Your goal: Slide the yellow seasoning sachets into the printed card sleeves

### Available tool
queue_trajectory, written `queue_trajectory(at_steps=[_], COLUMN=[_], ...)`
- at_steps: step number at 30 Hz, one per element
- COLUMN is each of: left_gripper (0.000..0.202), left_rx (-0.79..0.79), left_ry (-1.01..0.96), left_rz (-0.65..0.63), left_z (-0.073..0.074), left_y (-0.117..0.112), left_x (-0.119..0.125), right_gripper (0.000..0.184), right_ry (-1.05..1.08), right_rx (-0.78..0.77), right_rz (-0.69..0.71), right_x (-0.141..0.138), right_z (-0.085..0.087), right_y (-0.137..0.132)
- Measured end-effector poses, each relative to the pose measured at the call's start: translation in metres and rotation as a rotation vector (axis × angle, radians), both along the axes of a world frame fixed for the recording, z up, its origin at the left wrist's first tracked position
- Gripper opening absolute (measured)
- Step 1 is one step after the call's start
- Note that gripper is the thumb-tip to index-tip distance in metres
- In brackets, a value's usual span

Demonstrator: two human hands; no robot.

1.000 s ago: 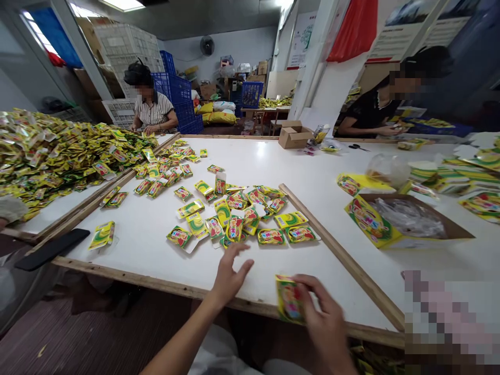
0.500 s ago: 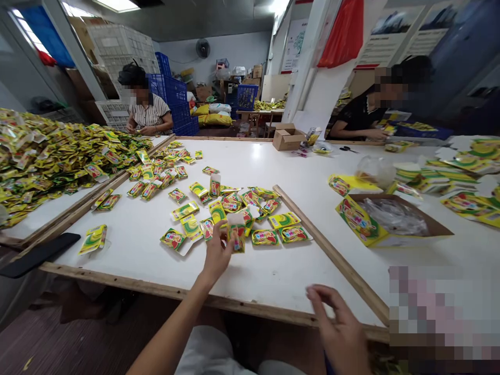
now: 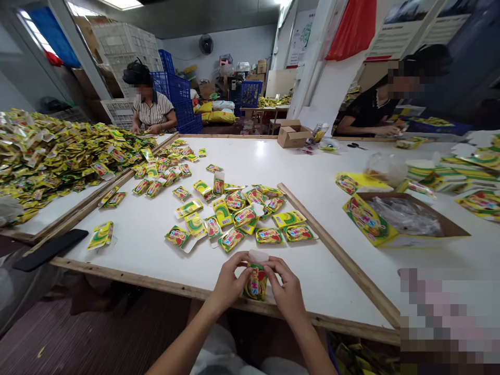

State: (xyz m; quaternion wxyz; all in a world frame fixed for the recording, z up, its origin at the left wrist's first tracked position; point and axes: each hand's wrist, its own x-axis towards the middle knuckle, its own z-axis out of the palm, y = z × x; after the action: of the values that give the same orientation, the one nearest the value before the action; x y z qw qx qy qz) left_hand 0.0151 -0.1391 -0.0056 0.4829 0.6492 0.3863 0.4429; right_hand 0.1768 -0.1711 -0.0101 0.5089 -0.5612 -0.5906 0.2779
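Both my hands hold one small yellow-and-red packet [image 3: 255,281] with a white flap at its top, just above the near edge of the white table [image 3: 269,161]. My left hand [image 3: 228,282] pinches its left side, and my right hand [image 3: 288,289] pinches its right side. Beyond them lies a loose scatter of several similar yellow-green packets [image 3: 234,208] on the table.
A wooden strip [image 3: 336,250] bounds the work area on the right; past it stands an open cardboard box [image 3: 406,219] with clear plastic inside. A big heap of packets [image 3: 50,151] fills the left table. A black phone [image 3: 50,249] lies near left. Two other people sit at the far sides.
My left hand picked a packet from the scatter and drew it back to the near edge. My right hand, which had let go of an earlier packet, came in and gripped this one.
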Motion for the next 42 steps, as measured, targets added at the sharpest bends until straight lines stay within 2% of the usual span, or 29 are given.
queue_trajectory(at_steps=[4,10,17,20,29,35,37,39,42], left_gripper=[0.021,0.011,0.011,0.012,0.012,0.021,0.027,0.031,0.028], left_rx=[-0.050,0.046,-0.024,-0.042,0.085,-0.028,-0.043,-0.010,0.116], left_ry=[-0.136,0.002,0.013,-0.008,-0.066,-0.074,-0.090,-0.070,0.061], left_rz=[0.013,0.051,0.151,0.150,0.051,0.035,0.027,0.033,0.166], left_z=[0.000,0.006,0.011,0.009,-0.004,-0.008,-0.007,-0.006,-0.003], left_y=[0.003,0.000,0.000,0.001,-0.002,-0.009,-0.011,-0.008,0.010], left_x=[0.004,-0.002,0.003,0.005,-0.006,-0.002,0.000,-0.001,-0.007], right_gripper=[0.025,0.020,0.023,0.026,0.025,0.024,0.025,0.022,0.023], right_ry=[0.104,0.034,0.011,0.018,0.109,0.147,0.135,0.073,-0.099], right_rx=[0.021,0.049,-0.016,-0.050,-0.017,-0.034,-0.024,-0.006,-0.008], right_rz=[-0.067,0.033,-0.045,-0.045,0.011,-0.031,-0.056,-0.072,-0.129], right_x=[-0.003,-0.007,-0.013,-0.012,-0.008,-0.013,-0.014,-0.009,0.029], right_z=[0.000,0.004,0.011,0.011,-0.002,-0.014,-0.010,0.003,0.034], right_y=[0.005,0.000,0.003,0.006,-0.007,-0.010,-0.012,-0.018,-0.038])
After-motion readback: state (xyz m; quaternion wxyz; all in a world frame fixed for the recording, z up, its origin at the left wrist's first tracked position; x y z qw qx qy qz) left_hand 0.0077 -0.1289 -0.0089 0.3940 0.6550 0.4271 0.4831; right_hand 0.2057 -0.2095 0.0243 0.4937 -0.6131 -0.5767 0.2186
